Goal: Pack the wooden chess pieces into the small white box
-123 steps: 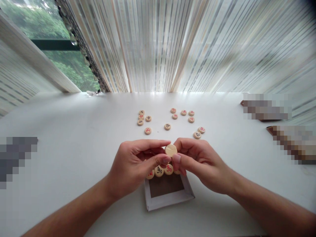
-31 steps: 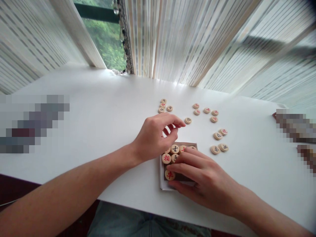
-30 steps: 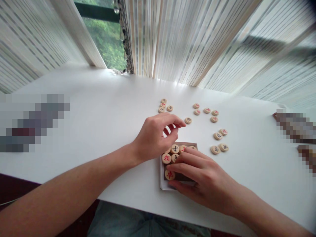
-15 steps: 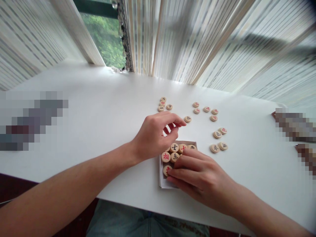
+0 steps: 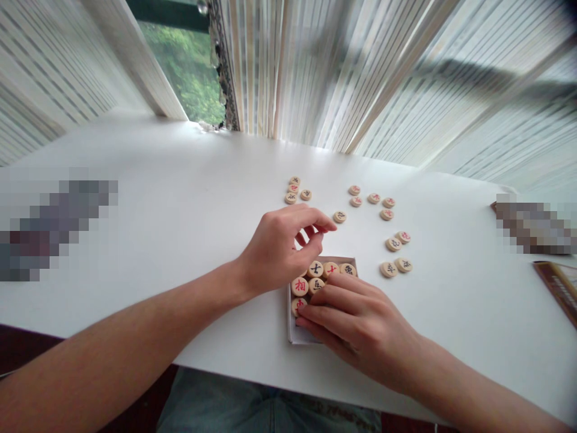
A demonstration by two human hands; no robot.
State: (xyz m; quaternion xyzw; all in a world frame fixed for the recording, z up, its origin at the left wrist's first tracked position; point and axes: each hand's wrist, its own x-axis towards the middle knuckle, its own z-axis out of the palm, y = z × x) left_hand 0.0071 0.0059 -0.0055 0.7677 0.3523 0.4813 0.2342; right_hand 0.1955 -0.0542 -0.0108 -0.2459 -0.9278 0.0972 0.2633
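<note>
A shallow white box (image 5: 292,328) near the table's front edge holds round wooden pieces with red or black characters, among them a red-marked one (image 5: 300,286) at the left. My right hand (image 5: 356,316) reaches over the box, its fingertips closed on a red-marked piece (image 5: 297,307) just below that one, by the left wall. Part of the box's inside is hidden under this hand. My left hand (image 5: 288,246) hovers at the box's upper left corner, fingers curved and apart, holding nothing visible. Beyond its fingertips lies a black-marked piece (image 5: 339,217).
More pieces lie in loose groups on the white table (image 5: 180,198): at the back (image 5: 306,194), at the back right (image 5: 374,198) and right of the box (image 5: 388,269). Blurred objects sit at the far left and far right. Striped curtains (image 5: 306,72) hang behind.
My right hand has moved slightly left with the red-marked piece, which is now nearer the box's left wall and the piece above it. My left hand is nearly still. The view has shifted slightly.
</note>
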